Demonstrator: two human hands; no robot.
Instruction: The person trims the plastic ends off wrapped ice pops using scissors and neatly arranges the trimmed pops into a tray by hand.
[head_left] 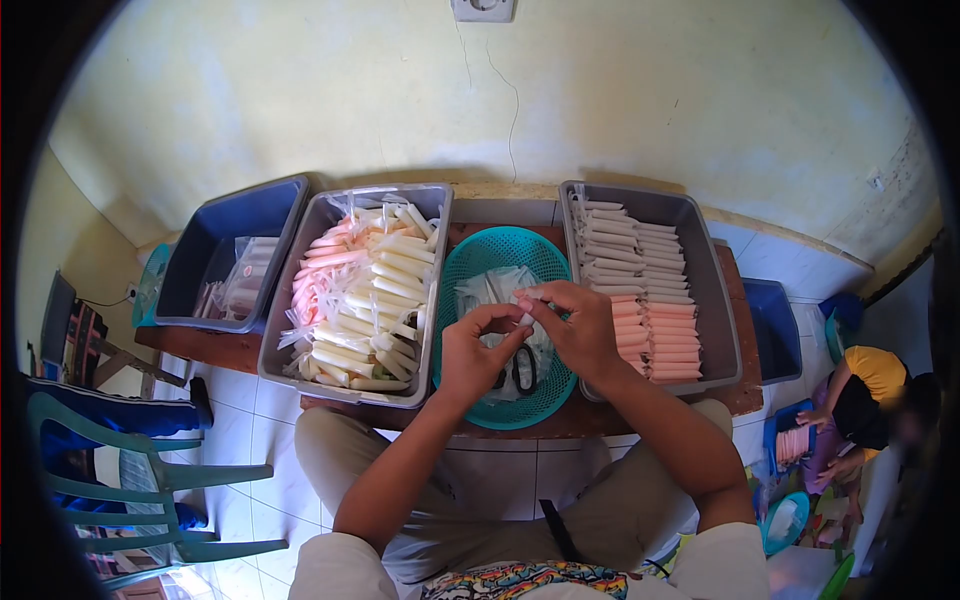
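My left hand [478,348] and my right hand [568,322] meet over a teal perforated basket [508,242]. Fingers of both are pinched together around something small and whitish, mostly hidden between the fingertips; I cannot tell its kind. Below them in the basket lie clear plastic bags [490,287] and scissors with black handles [524,370]. Left of the basket, a grey tub [432,300] holds a jumbled heap of cream and pink filled plastic tubes [400,265]. On the right, another grey tub [715,300] carries similar tubes [655,320] stacked in neat rows, whitish behind and pink in front.
A dark blue-grey tub [190,265] with some packed tubes stands at the far left of the wooden table [200,345]. Green plastic chairs [150,480] are at lower left. On the right, a person in a yellow sleeve [873,370] handles pink tubes in a blue container [772,440].
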